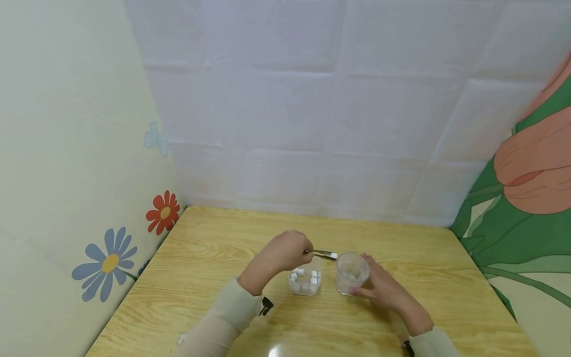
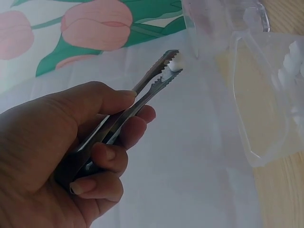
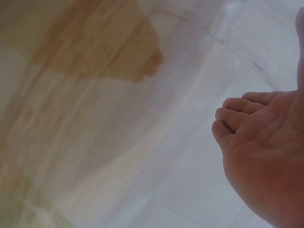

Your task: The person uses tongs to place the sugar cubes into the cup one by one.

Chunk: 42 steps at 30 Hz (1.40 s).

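Note:
My left hand grips a pair of metal tongs with serrated tips. Between those tips sits a small white cube, held just left of the rim of a clear cup in the head view. Around the cup's right side, my right hand has its thumb at the front and fingers behind. A clear plastic container with several white cubes stands below my left hand, left of the cup. In the right wrist view only part of the cup shows, at the top.
The wooden table ends at a pale cloth backdrop. Flower-printed cloth hangs at both sides. A small white piece lies near the left sleeve at the front. Dark straps circle both wrists.

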Tool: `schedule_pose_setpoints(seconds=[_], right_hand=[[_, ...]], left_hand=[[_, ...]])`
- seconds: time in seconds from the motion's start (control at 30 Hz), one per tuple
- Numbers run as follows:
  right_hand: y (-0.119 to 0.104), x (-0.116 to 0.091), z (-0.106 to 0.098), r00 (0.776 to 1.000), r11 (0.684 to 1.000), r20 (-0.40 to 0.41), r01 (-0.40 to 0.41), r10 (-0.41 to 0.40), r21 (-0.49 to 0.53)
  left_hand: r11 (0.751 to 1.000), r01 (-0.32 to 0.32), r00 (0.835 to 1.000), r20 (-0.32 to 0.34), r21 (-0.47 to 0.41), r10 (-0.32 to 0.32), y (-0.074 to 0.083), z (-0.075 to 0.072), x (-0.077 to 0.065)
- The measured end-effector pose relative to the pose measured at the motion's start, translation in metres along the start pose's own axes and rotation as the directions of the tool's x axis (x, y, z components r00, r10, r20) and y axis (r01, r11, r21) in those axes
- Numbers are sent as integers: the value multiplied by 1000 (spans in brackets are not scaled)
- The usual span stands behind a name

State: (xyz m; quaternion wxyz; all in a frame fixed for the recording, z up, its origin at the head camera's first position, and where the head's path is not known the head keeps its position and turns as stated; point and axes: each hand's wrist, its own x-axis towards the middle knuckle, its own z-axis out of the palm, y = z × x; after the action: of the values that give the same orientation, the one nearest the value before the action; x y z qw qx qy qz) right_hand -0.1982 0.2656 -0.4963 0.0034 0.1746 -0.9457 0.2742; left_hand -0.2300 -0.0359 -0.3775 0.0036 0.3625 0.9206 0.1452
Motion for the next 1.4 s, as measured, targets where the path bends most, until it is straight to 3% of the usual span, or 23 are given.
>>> schedule_pose_setpoints(seconds=[0.3, 0.63, 0.9, 1.4], right_hand=[[0, 1, -1, 1000, 1000, 5, 9, -9, 14], [1, 2, -1, 999, 999, -4, 39, -39, 9], [3, 1, -1, 999, 998, -4, 54, -54, 20], [2, -1, -1, 999, 998, 2, 41, -41, 37]], left_hand=[[1000, -1, 1000, 16, -11, 1, 6, 8, 10], [996, -25, 1000, 17, 85, 24, 16, 17, 23], [996, -18, 999, 53, 82, 13, 28, 25, 31], [994, -27, 999, 46, 105, 22, 33, 38, 41]])
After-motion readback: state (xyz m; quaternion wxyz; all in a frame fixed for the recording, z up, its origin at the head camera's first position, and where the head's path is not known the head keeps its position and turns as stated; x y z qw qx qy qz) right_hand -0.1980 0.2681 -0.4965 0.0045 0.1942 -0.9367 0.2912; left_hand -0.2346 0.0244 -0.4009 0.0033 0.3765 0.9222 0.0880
